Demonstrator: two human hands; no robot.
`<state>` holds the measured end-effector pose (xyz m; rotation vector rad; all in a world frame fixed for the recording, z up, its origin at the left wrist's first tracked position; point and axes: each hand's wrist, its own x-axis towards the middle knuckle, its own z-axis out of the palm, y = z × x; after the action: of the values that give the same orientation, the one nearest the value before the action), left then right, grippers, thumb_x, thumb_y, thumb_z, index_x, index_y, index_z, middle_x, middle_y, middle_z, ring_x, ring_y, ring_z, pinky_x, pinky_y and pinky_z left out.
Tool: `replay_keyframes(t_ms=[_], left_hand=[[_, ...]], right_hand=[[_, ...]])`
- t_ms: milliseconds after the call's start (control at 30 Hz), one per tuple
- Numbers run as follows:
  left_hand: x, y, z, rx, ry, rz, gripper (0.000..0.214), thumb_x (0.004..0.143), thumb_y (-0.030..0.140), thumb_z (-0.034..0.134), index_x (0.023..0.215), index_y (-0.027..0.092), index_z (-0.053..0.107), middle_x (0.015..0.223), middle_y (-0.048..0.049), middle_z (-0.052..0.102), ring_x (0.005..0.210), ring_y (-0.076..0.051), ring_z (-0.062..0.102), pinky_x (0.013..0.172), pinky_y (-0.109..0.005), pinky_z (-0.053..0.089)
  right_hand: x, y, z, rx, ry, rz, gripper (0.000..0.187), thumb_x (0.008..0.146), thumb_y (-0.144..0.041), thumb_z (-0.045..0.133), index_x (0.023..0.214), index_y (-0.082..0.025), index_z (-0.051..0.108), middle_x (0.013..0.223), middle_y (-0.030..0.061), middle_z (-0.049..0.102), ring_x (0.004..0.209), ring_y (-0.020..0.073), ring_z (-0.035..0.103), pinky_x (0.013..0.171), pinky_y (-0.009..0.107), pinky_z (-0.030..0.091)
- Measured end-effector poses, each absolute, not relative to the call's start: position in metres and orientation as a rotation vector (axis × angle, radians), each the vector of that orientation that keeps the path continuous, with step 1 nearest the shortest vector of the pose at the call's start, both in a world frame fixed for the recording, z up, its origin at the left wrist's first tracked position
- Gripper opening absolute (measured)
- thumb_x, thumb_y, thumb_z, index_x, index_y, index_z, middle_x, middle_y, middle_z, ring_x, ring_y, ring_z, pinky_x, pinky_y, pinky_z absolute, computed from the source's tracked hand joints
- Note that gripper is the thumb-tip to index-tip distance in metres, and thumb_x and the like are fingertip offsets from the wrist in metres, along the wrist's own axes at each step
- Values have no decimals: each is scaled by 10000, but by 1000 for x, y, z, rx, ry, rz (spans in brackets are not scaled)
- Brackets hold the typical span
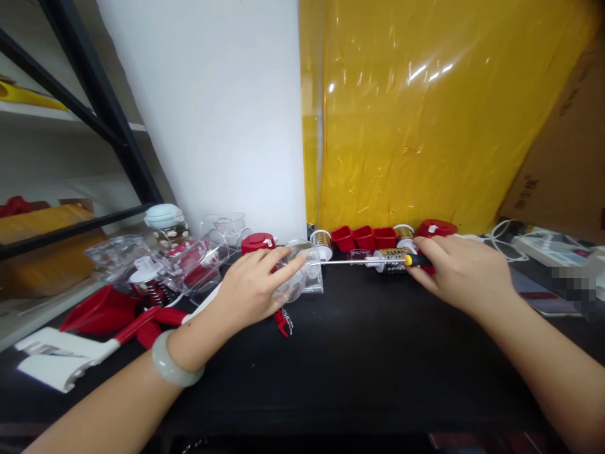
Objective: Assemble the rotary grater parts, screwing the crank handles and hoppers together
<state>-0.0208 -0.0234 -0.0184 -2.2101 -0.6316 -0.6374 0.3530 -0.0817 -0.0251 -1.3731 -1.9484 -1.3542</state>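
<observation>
While the left hand (258, 280) closes its fingers over a clear part (290, 291) near the middle of the frame, the right hand (466, 268), right of centre, grips a screwdriver (416, 260) by its black-and-yellow handle. Just beyond, three red cups (363, 238) stand side by side; what is in them cannot be made out. Perforated drums (322, 241) lie about them. At left, clear containers (116, 252) crowd near a jar (165, 217) with a pale blue lid.

All this sits on a black table (378, 378), with a small red piece (282, 323) just below the left hand and a phone (543, 296) at the right. A white panel (212, 113) and a yellow sheet (401, 126) fill the upper frame; a carton (558, 151) leans at upper right, a shelf (42, 113) stands at far left.

The clear part lies under the left fingers, and the screwdriver's shaft runs from the right hand leftward to it; whether the tip touches cannot be told.
</observation>
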Motion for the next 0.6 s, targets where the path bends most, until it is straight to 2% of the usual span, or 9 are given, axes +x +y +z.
replay_keyframes(t_ms=[67,167,233,300,400,500,533,600], left_hand=[[-22,-23,-19,-2216,-659,-609,573,868,387,623,1410,239,510,1276,-120,652,1035,-291,646,777,-398,549],[-23,-22,-18,-2202,-698,-598,591,861,394,638,1417,243,505,1288,-119,645,1046,-293,643,794,-396,544],[-24,-20,-17,-2180,-712,-587,595,854,385,652,1415,248,508,1295,-117,642,1043,-295,642,794,-396,543],[-25,-19,-17,-2172,-721,-568,592,854,381,654,1413,247,511,1296,-116,641,1034,-297,643,785,-399,545],[-25,-18,-17,-2195,-723,-547,589,862,389,643,1417,243,508,1297,-116,638,1039,-298,644,786,-402,550],[-24,-19,-16,-2208,-709,-548,573,882,395,618,1423,247,501,1289,-120,642,1052,-298,642,798,-406,551],[-23,-20,-16,-2209,-704,-554,565,889,397,608,1424,248,501,1284,-122,645,1054,-298,641,798,-407,550],[-22,-22,-15,-2210,-694,-569,553,895,403,600,1417,247,509,1276,-125,649,1056,-299,641,794,-409,550]], right_hand=[[351,-79,-26,-1375,-2023,-1331,354,916,-402,494,1069,-121,644,902,132,656,807,266,580,714,386,418],[353,-70,-35,-1400,-2061,-1298,362,904,-211,464,1220,-93,596,1056,167,628,922,294,569,779,415,446],[360,-64,-41,-1403,-2065,-1264,457,863,-87,434,1298,-124,571,1127,175,604,962,297,559,786,416,464],[369,-58,-44,-1340,-2093,-1210,519,847,-41,421,1317,-194,579,1156,161,589,991,290,559,812,422,480],[380,-56,-41,-1212,-2110,-1138,464,895,-113,468,1314,-271,589,1218,145,575,1061,291,570,865,440,490],[383,-60,-36,-1191,-2071,-1153,388,924,-220,520,1308,-223,578,1275,161,585,1097,293,590,863,413,498],[382,-62,-35,-1210,-2048,-1183,341,926,-256,534,1255,-195,602,1229,162,617,1063,286,608,827,389,500],[379,-68,-33,-1301,-1994,-1275,225,920,-331,556,1047,-175,656,993,126,683,887,256,642,678,341,467]])
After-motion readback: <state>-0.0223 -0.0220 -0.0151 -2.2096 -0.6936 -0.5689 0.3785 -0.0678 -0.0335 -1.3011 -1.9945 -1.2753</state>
